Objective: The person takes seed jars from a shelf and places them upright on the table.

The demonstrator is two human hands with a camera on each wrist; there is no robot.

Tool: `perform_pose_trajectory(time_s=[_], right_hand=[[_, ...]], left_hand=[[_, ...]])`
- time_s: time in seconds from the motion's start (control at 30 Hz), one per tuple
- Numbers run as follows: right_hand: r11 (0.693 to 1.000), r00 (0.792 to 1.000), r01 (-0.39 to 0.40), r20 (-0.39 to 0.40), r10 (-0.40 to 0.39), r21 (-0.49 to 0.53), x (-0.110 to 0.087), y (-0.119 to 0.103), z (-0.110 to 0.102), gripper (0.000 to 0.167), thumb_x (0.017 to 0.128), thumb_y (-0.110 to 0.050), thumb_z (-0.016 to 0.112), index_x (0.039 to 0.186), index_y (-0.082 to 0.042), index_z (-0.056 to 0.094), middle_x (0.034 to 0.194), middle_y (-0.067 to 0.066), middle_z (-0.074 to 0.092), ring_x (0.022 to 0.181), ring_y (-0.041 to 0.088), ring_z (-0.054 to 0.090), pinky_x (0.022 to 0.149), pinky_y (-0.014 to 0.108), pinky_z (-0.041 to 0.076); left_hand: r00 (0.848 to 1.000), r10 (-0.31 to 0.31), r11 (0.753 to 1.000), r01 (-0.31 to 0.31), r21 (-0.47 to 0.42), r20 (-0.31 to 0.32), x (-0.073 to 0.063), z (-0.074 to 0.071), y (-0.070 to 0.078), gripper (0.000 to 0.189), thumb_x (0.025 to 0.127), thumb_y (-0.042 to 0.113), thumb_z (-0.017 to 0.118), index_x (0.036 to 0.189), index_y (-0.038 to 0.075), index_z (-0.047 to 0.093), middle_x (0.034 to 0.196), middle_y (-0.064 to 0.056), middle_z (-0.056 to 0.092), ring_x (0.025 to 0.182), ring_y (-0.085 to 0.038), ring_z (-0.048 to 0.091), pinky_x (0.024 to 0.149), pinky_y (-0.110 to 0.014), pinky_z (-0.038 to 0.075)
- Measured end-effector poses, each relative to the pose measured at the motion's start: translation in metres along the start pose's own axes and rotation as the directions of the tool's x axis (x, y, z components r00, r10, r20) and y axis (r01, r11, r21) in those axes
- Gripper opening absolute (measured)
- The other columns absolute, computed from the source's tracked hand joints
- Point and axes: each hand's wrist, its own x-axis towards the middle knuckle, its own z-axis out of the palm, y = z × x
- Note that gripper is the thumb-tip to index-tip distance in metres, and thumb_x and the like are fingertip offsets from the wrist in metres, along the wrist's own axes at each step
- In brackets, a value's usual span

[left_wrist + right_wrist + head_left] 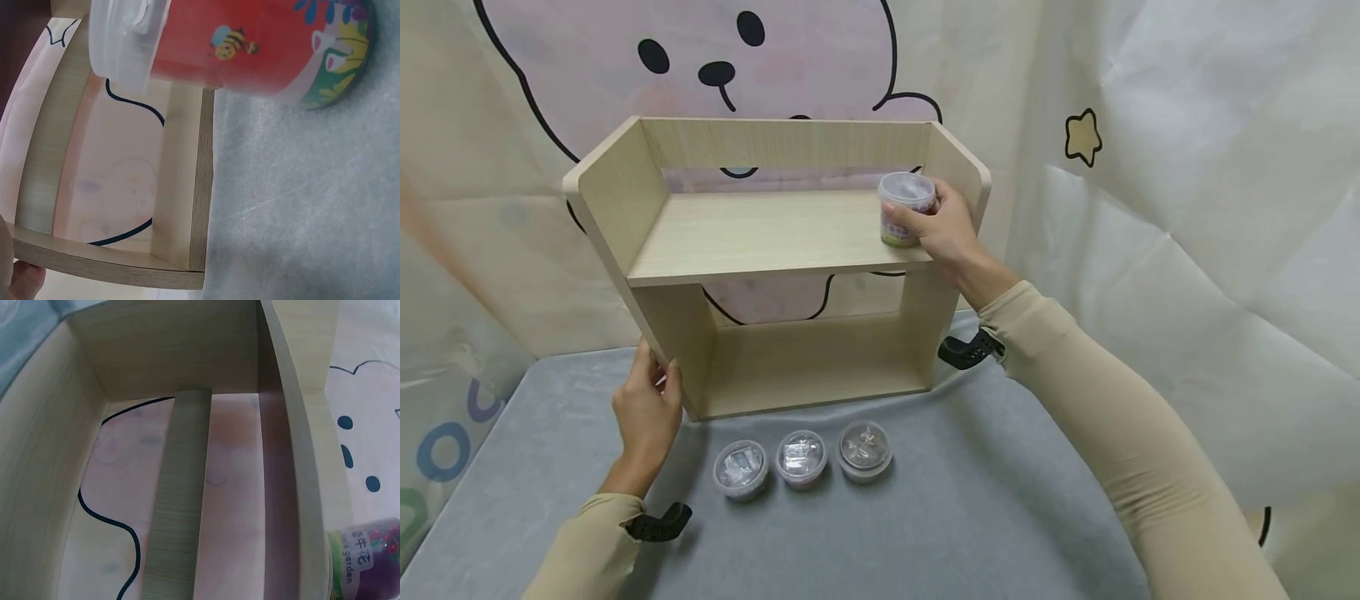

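Observation:
A two-tier wooden shelf (pixel 760 229) stands on the table. My right hand (pixel 951 233) grips a clear-lidded plastic tub (pixel 898 229) at the right end of the upper board. In the right wrist view, that tub (pixel 369 559) shows purple contents and a printed flower label; the hand is out of that view. My left hand (pixel 651 412) holds the lower front edge of the shelf's left side panel, thumb in front and fingers on the outer side. Part of this hand (pixel 25 280) shows at the corner of the left wrist view.
Three similar lidded tubs, a left one (pixel 741 471), a middle one (pixel 801 459) and a right one (pixel 864 451), stand in a row before the shelf on a grey-blue cloth (pixel 925 517). A bear-printed curtain (pixel 820 50) hangs behind.

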Motion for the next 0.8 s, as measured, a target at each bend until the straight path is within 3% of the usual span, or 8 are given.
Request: perform_pose_trajectory(time_s=[0.07,0.13,0.3,0.37,0.47,0.53,0.6,0.8], right_hand=[[1.000,0.999,0.021,0.025,-0.021,0.009,-0.004,-0.003,-0.001,0.061,0.092,-0.011,0.073,0.145,-0.004,0.043,0.146,0.012,0.054,0.132,0.018,0.052,0.119,0.030,0.039],[0.999,0.997,0.043,0.058,-0.044,0.016,-0.009,-0.005,-0.002,0.061,0.093,-0.008,0.071,0.146,-0.002,0.041,0.145,0.014,0.054,0.132,0.019,0.053,0.119,0.030,0.040],[0.998,0.989,0.063,0.132,-0.065,0.017,-0.021,-0.012,-0.004,0.062,0.093,-0.005,0.070,0.148,-0.004,0.041,0.145,0.014,0.054,0.133,0.020,0.053,0.119,0.031,0.040],[0.997,0.985,0.075,0.155,-0.078,0.025,-0.025,-0.015,-0.005,0.061,0.093,-0.004,0.070,0.147,-0.004,0.042,0.143,0.013,0.055,0.131,0.019,0.054,0.117,0.031,0.042],[0.994,0.976,0.101,0.188,-0.106,0.036,-0.033,-0.017,-0.006,0.058,0.093,-0.001,0.069,0.145,-0.004,0.044,0.136,0.011,0.058,0.124,0.018,0.057,0.111,0.030,0.046],[0.993,0.972,0.108,0.207,-0.114,0.042,-0.039,-0.017,-0.007,0.057,0.093,-0.001,0.069,0.144,-0.004,0.044,0.133,0.010,0.059,0.120,0.017,0.059,0.107,0.028,0.049],[0.993,0.968,0.112,0.223,-0.118,0.039,-0.046,-0.016,-0.009,0.057,0.093,-0.001,0.068,0.144,-0.004,0.043,0.131,0.009,0.059,0.118,0.017,0.059,0.106,0.028,0.049],[0.994,0.957,0.109,0.268,-0.109,0.018,-0.069,-0.014,-0.020,0.062,0.095,-0.003,0.063,0.150,-0.005,0.035,0.139,0.010,0.054,0.125,0.016,0.056,0.117,0.035,0.042]], left_hand=[[1.000,0.001,1.000,-0.001,0.007,0.002,0.000,0.000,-0.001,0.029,0.092,-0.002,0.063,0.121,-0.001,0.060,0.108,-0.026,0.074,0.093,-0.044,0.074,0.074,0.003,0.044],[1.000,0.002,1.000,-0.002,0.012,0.002,0.000,0.000,-0.001,0.029,0.092,-0.001,0.063,0.121,0.000,0.060,0.108,-0.026,0.074,0.093,-0.044,0.074,0.074,0.003,0.045],[1.000,0.003,1.000,-0.003,0.016,0.001,0.000,0.001,-0.002,0.028,0.093,0.001,0.063,0.121,0.002,0.060,0.110,-0.026,0.074,0.094,-0.044,0.074,0.074,0.010,0.035],[1.000,0.006,1.000,-0.006,0.017,0.000,0.001,0.001,-0.002,0.028,0.093,0.001,0.063,0.121,0.002,0.060,0.110,-0.025,0.074,0.094,-0.044,0.075,0.074,0.003,0.046],[1.000,0.003,1.000,-0.003,0.011,-0.001,0.001,0.001,-0.002,0.028,0.092,0.001,0.062,0.121,0.001,0.060,0.110,-0.025,0.074,0.094,-0.044,0.074,0.074,0.001,0.047],[1.000,0.003,1.000,-0.003,0.003,-0.005,0.001,0.001,-0.001,0.029,0.092,-0.001,0.062,0.121,0.000,0.060,0.110,-0.026,0.074,0.093,-0.045,0.074,0.073,0.002,0.046],[1.000,0.006,1.000,-0.006,0.000,-0.006,0.000,0.000,-0.001,0.028,0.092,-0.002,0.062,0.119,0.000,0.060,0.108,-0.026,0.074,0.092,-0.046,0.074,0.074,0.010,0.035],[1.000,0.022,1.000,-0.022,0.005,-0.007,0.000,0.000,-0.001,0.022,0.092,-0.002,0.062,0.114,-0.001,0.060,0.101,-0.025,0.076,0.090,-0.044,0.075,0.073,0.010,0.035]])
